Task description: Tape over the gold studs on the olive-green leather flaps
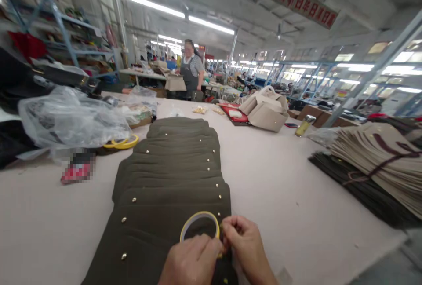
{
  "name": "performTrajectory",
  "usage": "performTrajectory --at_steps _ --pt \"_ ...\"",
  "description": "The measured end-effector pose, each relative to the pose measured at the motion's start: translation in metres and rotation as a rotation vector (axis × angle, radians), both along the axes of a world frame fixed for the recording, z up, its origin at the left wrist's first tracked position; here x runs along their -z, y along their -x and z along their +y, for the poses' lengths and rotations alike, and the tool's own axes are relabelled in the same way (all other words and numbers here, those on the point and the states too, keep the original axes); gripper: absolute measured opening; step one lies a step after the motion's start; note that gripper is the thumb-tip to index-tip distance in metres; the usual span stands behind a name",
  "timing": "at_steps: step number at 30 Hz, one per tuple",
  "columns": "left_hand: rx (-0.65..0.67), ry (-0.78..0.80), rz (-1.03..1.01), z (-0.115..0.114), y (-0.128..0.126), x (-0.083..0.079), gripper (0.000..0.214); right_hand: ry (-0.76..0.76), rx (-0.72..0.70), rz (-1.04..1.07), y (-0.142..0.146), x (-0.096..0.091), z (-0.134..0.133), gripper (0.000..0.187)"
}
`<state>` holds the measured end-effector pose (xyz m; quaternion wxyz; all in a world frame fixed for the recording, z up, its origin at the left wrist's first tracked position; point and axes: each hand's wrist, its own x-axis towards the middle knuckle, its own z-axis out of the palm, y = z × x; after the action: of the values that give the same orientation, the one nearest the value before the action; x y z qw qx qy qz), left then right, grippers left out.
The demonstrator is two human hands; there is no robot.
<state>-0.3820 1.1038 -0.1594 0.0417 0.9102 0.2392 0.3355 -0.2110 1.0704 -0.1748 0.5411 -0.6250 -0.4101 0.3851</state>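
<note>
Head view: the left hand point(191, 262) and right hand point(245, 242) pinch a yellow tape roll point(199, 227), with olive fabric panels point(171, 201) just beneath the fingers point(227, 228).

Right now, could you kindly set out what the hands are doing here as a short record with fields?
Left hand: closed on the lower edge of a yellow tape roll
Right hand: pinching the roll's right edge
Under the roll: stacked olive panels with gold studs
Farther off: a co-worker in an apron
</note>
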Motion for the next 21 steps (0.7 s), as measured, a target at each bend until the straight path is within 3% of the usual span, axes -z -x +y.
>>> performTrajectory --at_steps 3,7,14,21 --pt "-0.09 0.118 0.116 0.002 -0.001 -0.001 0.02 0.082 0.03 0.145 -0.018 -0.006 0.008 0.045" --pt "-0.182 0.221 0.398 0.008 -0.004 0.001 0.02 0.113 0.019 0.088 -0.027 -0.003 0.012 0.047" --pt "-0.156 0.305 0.492 0.009 -0.009 0.0 0.017 0.056 -0.093 -0.262 -0.02 -0.001 0.011 0.028" --pt "-0.164 0.296 0.466 0.009 -0.008 0.002 0.018 -0.131 -0.102 -0.711 -0.01 -0.009 0.019 0.02"
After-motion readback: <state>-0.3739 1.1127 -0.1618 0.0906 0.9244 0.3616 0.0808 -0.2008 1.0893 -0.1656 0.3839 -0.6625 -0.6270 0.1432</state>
